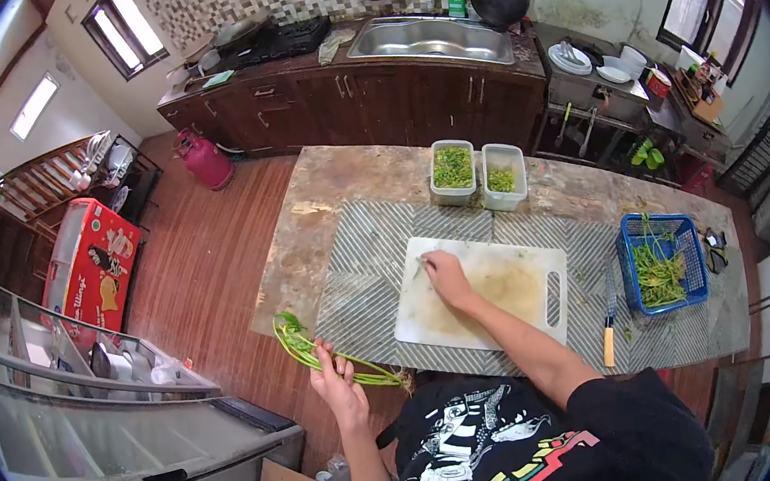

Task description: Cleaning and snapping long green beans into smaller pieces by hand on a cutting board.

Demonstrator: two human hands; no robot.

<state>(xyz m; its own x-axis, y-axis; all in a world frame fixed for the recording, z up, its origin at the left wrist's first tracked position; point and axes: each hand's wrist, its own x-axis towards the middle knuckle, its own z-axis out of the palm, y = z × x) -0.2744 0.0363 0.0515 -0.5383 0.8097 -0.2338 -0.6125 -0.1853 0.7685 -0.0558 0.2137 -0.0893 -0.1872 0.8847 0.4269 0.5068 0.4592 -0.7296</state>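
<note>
My left hand (335,381) is closed around a small bunch of green leafy stems with roots (364,373), held off the table's near left edge. Over the upper left part of a white plastic cutting board (483,286), my right hand (432,263) pinches a small green piece (419,268). To the board's right lies a knife with a yellow handle (608,345), its blade pointing away from me. Further right, a blue plastic basket (699,262) holds stems and roots. Two plastic containers, the left one (455,197) and the right one (507,202), hold chopped greens beyond the board.
A striped mat (361,279) covers part of the worktable (321,176). Beyond it stands a counter with a steel sink (433,39) and a black stove (284,42). A glass-topped chest freezer (130,440) is at my left. A pink gas cylinder (205,162) stands on the floor.
</note>
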